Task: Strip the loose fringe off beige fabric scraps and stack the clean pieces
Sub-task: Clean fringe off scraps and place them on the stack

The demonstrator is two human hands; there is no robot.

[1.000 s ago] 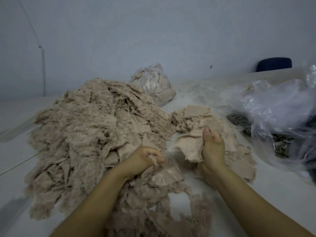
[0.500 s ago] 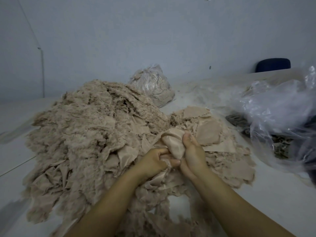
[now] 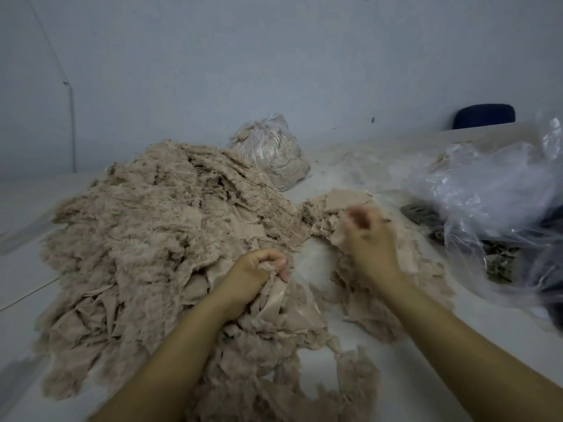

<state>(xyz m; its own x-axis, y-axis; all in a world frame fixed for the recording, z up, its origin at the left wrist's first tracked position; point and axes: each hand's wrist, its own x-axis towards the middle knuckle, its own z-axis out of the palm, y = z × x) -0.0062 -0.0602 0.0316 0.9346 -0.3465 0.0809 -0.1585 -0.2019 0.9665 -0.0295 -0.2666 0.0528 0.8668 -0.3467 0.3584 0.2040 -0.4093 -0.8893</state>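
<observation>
Left hand [image 3: 254, 275]: fingers curled; the grip is pinching a tuft of loose beige fringe [image 3: 268, 267] at the near right edge of the large heap.
Right hand [image 3: 367, 236]: blurred, raised over the smaller pile; fingers curled, but whether the grip holds the beige scrap [image 3: 338, 236] touching its left side cannot be told.
Large heap [image 3: 152, 245]: frayed beige fabric scraps mounded on the left half of the desk [image 3: 411, 360], spreading toward the viewer and under both forearms.
Smaller pile [image 3: 344, 199]: flatter beige pieces lying on the desk to the right of the heap, beneath the right hand.
Tied bag [image 3: 271, 150]: clear plastic, filled with beige material, standing behind the heap near the wall [image 3: 274, 56].
Loose plastic sheeting [image 3: 493, 190]: crumpled clear film at the right edge, partly covering darker grey-green scraps [image 3: 423, 214].
Chair back [image 3: 484, 116]: dark blue, visible beyond the far right of the desk.
</observation>
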